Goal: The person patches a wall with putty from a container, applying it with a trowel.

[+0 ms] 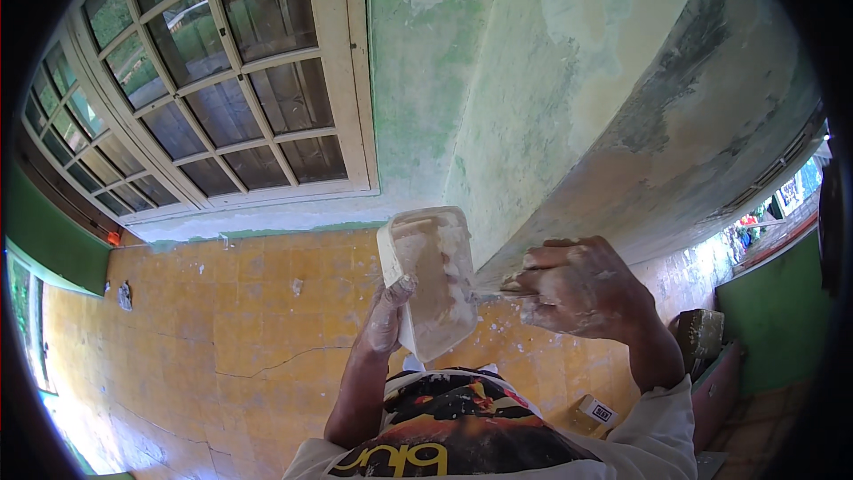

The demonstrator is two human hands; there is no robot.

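Note:
My left hand (391,313) is closed on the side of a whitish rectangular plastic tub (457,324), held tilted in front of my chest. Pale wet plaster (428,258) coats the tub's inside, with lumps along its right wall. To the right of the tub, my right hand (577,289) is closed, palm downward, and smeared with plaster. From its fingers a thin blade, apparently a putty knife (489,292) seen nearly edge-on, points toward the tub's right rim. The knife's handle is hidden inside my fist.
A green wall (418,98) with pale plaster patches stands ahead, beside a white paned window frame (360,80). Its patched projecting face (657,151) runs to the right. White crumbs dot the cracked yellow tile floor (267,302). A small box (591,413) lies near my right side.

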